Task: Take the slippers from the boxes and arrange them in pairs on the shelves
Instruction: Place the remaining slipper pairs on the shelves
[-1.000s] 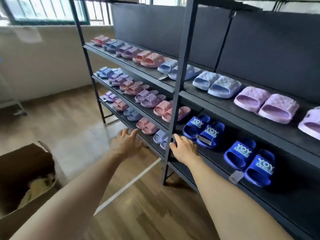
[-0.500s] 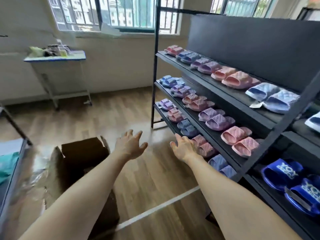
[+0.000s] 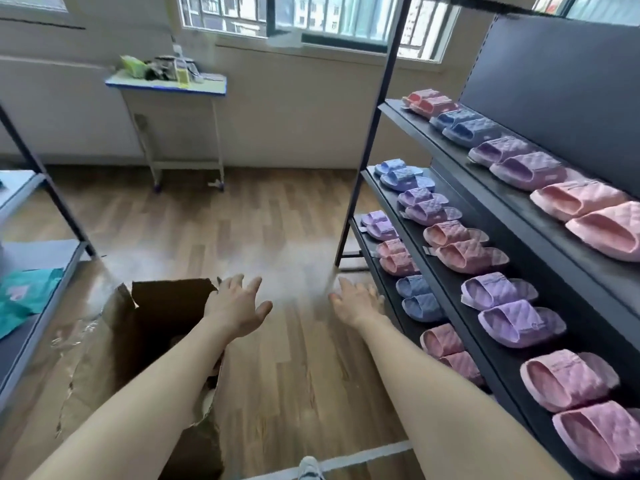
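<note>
- Hovering empty, the left hand [image 3: 235, 306] is over the rim of an open cardboard box [image 3: 104, 341] and the right hand [image 3: 356, 303] is near the lowest shelf; both sets of fingers are spread and relaxed.
- Slippers [image 3: 464, 247] sit paired on dark shelves [image 3: 554, 271]; the box's inside is too dark to read.
- Quilted moulded foam, likely light, soft and grippy; lift by the wide strap.

We have bare floor [image 3: 263, 220] ahead, with room between our left hand [image 3: 235, 306] and right hand [image 3: 356, 301], both with fingers spread. Near left, an upright cardboard box [image 3: 162, 306] stands under our left forearm. Rows of slippers [image 3: 512, 320] fill the shelves [image 3: 446, 277] on the right, and their black post [image 3: 369, 133] stands at the far corner. Another rack [image 3: 52, 188] bounds the left side.
</note>
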